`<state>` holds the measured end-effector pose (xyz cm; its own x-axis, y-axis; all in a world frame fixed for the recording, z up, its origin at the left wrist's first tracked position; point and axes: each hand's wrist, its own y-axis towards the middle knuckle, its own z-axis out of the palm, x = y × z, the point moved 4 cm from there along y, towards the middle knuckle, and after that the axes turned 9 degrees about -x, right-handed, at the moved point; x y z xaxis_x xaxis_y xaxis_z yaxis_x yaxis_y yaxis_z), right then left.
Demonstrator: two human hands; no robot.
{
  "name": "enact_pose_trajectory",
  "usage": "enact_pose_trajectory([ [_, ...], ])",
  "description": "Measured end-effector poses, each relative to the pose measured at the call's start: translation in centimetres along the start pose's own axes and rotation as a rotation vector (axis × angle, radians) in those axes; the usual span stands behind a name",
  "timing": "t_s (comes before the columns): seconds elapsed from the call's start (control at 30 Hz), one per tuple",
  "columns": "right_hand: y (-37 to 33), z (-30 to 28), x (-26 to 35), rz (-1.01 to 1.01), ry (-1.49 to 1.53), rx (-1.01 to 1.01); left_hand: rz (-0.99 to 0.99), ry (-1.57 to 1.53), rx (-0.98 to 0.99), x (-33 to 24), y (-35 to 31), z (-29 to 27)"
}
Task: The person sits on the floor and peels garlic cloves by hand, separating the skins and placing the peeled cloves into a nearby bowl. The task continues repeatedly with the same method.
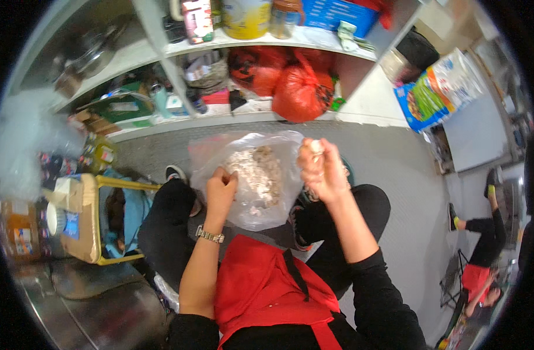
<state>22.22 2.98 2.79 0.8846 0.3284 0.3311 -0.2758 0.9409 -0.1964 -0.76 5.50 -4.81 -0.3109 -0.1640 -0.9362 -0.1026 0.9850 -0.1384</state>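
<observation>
A clear plastic bag [289, 153] lies spread between my legs, with a heap of small whitish and brownish flakes [256, 175] on it, perhaps peelings. My left hand [222, 189] is closed, its fingertips pinched together over the bag's left side; what they hold, if anything, is hidden. Raised beyond the bag's right edge, my right hand [324, 172] is closed around a small whitish piece [316, 146], which shows at the top by the thumb. The piece is too small to name surely. Behind this hand, a dark green rounded rim [347, 170] is partly covered.
Ahead stands a white shelf unit [232, 119] with red plastic bags [302, 93] on its lower level. A yellow-framed stool [95, 219] bearing a cardboard box is at my left. At right are a colourful packet [433, 93] and a seated person [480, 274].
</observation>
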Motion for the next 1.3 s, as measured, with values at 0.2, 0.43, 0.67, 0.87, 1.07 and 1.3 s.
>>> enact_pose_trajectory([
  [0.2, -12.1, -5.0, 15.0, -0.582, -0.480, -0.393, -0.104, -0.029, 0.179, 5.4, 0.4, 4.2],
  [0.43, -17.3, -27.7, 10.6, -0.362, 0.156, -0.792, -0.254, 0.003, 0.282, 8.6, 0.1, 3.2],
  [0.67, -15.4, -39.0, 4.6, -0.362, 0.246, -1.145, -0.337, -0.134, 0.293, 5.9, -2.1, 0.3],
  [0.87, -15.1, -39.9, 6.8, -0.413, 0.052, -1.244, -0.242, -0.172, 0.251, 1.6, -4.0, 0.2],
  [1.07, -18.5, -42.1, 3.9, -0.357, -0.178, -1.277, -0.072, -0.056, 0.130, -4.8, -6.7, -2.2],
  [1.3, -14.6, -39.5, 12.3, -0.298, -0.616, -0.870, 0.341, -0.146, -0.687, -3.5, -10.3, -22.8],
])
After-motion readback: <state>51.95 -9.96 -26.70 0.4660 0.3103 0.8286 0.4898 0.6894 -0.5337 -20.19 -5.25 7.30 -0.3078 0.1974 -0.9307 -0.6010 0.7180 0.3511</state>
